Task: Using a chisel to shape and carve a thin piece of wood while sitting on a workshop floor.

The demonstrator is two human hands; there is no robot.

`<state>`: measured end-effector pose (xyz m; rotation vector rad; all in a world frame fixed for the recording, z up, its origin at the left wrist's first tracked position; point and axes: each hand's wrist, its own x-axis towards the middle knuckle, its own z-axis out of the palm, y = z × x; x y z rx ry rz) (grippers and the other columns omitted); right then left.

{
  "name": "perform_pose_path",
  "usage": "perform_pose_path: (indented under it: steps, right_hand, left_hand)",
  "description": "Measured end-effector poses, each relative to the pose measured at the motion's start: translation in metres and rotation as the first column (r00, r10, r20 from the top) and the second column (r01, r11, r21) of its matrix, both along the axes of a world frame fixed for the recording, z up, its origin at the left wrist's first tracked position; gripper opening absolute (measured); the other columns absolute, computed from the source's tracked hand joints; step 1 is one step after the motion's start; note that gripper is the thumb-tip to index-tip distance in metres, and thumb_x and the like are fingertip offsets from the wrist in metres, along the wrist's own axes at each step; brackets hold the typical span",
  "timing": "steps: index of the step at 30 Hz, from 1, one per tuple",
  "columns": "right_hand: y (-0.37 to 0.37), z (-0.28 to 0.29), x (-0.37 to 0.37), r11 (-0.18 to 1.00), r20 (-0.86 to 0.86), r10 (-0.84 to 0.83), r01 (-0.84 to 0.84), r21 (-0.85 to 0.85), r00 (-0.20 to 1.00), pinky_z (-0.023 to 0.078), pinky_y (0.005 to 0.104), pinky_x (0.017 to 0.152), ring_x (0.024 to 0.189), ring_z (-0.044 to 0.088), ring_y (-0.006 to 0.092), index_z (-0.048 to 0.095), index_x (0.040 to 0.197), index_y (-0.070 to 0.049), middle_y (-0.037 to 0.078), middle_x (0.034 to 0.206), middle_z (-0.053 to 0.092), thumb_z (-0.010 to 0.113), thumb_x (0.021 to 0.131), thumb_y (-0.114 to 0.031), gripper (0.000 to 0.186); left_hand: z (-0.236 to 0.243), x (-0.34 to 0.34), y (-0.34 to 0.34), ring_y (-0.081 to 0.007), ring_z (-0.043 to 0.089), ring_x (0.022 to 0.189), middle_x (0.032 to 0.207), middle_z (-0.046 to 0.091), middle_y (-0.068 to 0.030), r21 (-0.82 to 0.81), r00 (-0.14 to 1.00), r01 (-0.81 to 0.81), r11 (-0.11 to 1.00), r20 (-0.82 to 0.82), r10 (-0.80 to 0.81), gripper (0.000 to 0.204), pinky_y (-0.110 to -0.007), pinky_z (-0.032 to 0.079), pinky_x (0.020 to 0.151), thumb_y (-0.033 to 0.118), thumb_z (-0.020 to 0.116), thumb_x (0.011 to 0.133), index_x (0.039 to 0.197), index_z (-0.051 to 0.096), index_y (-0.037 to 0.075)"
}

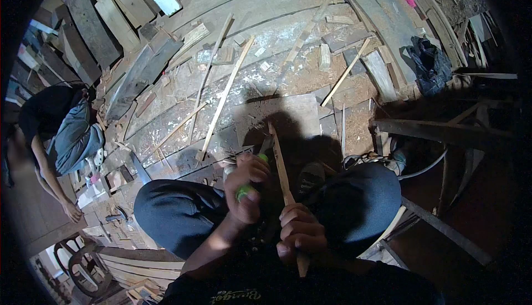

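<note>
Between my bent knees, my left hand (247, 188) is closed round the green handle (243, 193) of a bladed tool. Its dark blade (267, 145) points away from me and lies along the left side of a narrow wooden stick (281, 165). I cannot make out whether it is a knife or a chisel. My right hand (302, 232) wraps the near part of the stick, whose short end sticks out below the fist. The stick's far tip is over a flat board (305, 111) on the floor, partly in my shadow.
Thin wooden strips (228, 94) and offcuts litter the dusty floor ahead. Planks (91, 25) are stacked at the upper left. A crouching person (69, 127) is at the left. A black plastic bag (431, 64) and a dark wooden frame (443, 133) stand at the right.
</note>
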<state>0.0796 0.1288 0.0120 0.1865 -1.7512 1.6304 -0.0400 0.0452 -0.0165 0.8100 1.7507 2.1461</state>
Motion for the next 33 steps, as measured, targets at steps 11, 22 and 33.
perform_pose_path:
  steps: [11, 22, 33]
  right_hand:
    - [-0.003, -0.001, 0.002, 0.994, -0.034, -0.103, 0.101, -0.051, 0.994, 0.047, 0.0398, 0.067, 0.056, 0.048, 0.0167, 0.050, 0.072, -0.010, 0.000, 0.059, 0.048, 0.064, 0.085, -0.009, 0.020]
    - [-0.001, 0.006, 0.007, 0.998, 0.045, -0.036, 0.038, -0.054, 0.998, 0.047, 0.0419, 0.066, 0.054, 0.047, 0.0187, 0.053, 0.077, -0.010, 0.001, 0.057, 0.048, 0.067, 0.082, -0.012, 0.015]
    - [-0.004, -0.001, 0.009, 0.978, -0.042, -0.161, 0.154, -0.139, 0.986, 0.047, 0.0412, 0.063, 0.052, 0.046, 0.0177, 0.050, 0.063, -0.009, 0.002, 0.055, 0.048, 0.064, 0.080, -0.008, 0.022]
  left_hand:
    - [0.023, -0.002, 0.000, -0.0239, 0.054, 0.063, 0.068, 0.056, -0.0108, -0.055, 0.994, 0.078, 0.995, -0.067, -0.082, 0.049, -0.037, 0.034, 0.075, 0.048, 0.051, 0.085, 0.071, 0.055, 0.001]
    - [0.016, -0.003, 0.003, -0.0301, 0.056, 0.066, 0.068, 0.057, -0.0140, -0.229, 0.915, 0.355, 0.906, -0.113, -0.387, 0.048, -0.041, 0.040, 0.075, 0.045, 0.050, 0.081, 0.070, 0.057, -0.001]
    - [0.029, -0.014, 0.014, -0.0240, 0.054, 0.060, 0.063, 0.057, -0.0090, -0.126, 0.964, 0.188, 0.974, -0.164, -0.207, 0.058, -0.037, 0.038, 0.069, 0.054, 0.045, 0.090, 0.066, 0.057, 0.003]
